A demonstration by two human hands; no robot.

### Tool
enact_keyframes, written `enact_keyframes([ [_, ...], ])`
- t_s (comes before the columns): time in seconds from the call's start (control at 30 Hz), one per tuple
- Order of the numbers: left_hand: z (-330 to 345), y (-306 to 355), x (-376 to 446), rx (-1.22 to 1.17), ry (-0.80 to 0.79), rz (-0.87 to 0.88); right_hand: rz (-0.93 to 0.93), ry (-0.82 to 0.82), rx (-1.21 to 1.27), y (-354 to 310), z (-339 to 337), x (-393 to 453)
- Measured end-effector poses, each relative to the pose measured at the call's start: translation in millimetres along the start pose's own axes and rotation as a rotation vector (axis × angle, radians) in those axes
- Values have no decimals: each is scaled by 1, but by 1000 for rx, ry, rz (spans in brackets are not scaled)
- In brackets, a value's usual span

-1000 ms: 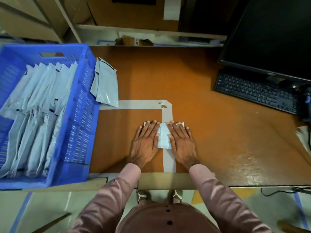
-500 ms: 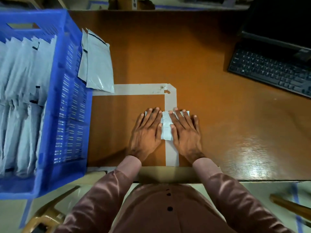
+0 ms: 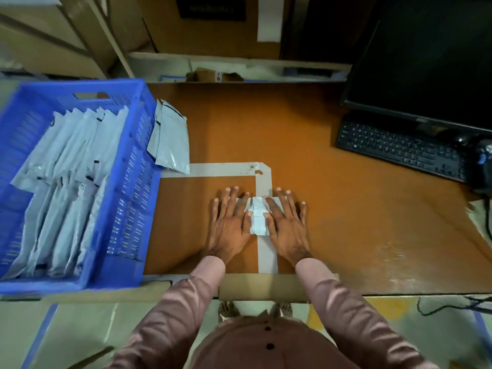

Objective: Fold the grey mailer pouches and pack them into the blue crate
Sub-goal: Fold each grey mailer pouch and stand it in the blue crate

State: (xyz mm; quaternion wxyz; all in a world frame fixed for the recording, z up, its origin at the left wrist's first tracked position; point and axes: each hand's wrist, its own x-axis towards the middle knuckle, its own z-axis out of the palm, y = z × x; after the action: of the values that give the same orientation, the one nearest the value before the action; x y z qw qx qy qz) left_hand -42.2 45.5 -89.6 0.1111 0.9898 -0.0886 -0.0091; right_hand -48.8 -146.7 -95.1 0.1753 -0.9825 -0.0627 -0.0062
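Both hands (image 3: 230, 225) (image 3: 288, 227) press flat on the folded pouch (image 3: 257, 218); fingers straight.

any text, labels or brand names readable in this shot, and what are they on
Nothing here reads clearly.
Black sign on the brown board at the top: pale lettering, too blurred to read.
Black computer monitor: a small logo on its lower bezel, too small to read.
Black keyboard: key legends too small to read.
Small brown cardboard box behind the desk: a white label, unreadable.
Grey mailer pouches in the blue plastic crate: black marks only, no legible text.
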Motion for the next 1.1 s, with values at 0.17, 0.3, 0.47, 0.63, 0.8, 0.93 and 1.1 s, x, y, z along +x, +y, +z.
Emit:
enact_keyframes([
  [0.17,-14,5,-14,-101,62,-305,305,75,162,1,-8,-8],
  [0.3,-21,0,-7,-281,1,-369,300,21,271,6,-16,-5],
  [0.47,-41,-16,4,-1045,-14,-532,423,18,732,-6,-50,1],
  [0.63,-70,-19,-15,-982,97,-300,217,189,781,-1,-61,-8],
  [0.8,-54,-48,-44,-419,21,120,65,-27,456,10,-57,-32],
  [0.93,-41,-52,-60,-335,50,157,57,-74,336,23,-39,-51],
  [1.1,-31,-29,-49,-416,196,42,-21,71,267,-4,-18,-51],
])
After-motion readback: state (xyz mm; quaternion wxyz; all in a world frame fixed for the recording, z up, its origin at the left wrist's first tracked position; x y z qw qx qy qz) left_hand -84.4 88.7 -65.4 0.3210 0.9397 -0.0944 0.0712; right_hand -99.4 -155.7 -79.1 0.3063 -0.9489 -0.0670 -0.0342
